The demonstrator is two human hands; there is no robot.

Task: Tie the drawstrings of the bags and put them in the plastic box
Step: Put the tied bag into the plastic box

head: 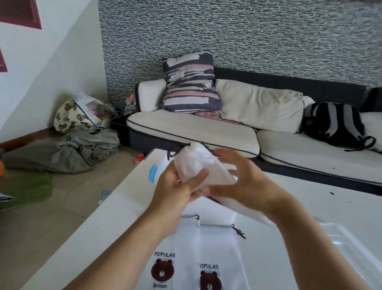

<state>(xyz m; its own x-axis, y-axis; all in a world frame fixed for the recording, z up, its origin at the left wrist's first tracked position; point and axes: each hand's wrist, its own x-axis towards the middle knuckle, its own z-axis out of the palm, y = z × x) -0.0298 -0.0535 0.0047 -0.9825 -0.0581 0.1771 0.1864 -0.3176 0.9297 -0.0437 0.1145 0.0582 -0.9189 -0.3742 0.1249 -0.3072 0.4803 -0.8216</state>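
Holding a white drawstring bag (197,166) up between both hands above the white table (295,205).

Beyond the hands runs the sofa (221,129); below the wrists two flat bags printed with bears (189,270) lie side by side on the table. Left hand (177,189) grips the held bag's lower edge with curled fingers; right hand (239,183) curls round its right side. Dark drawstrings (173,152) dangle from its gathered top, past the left fingertips.
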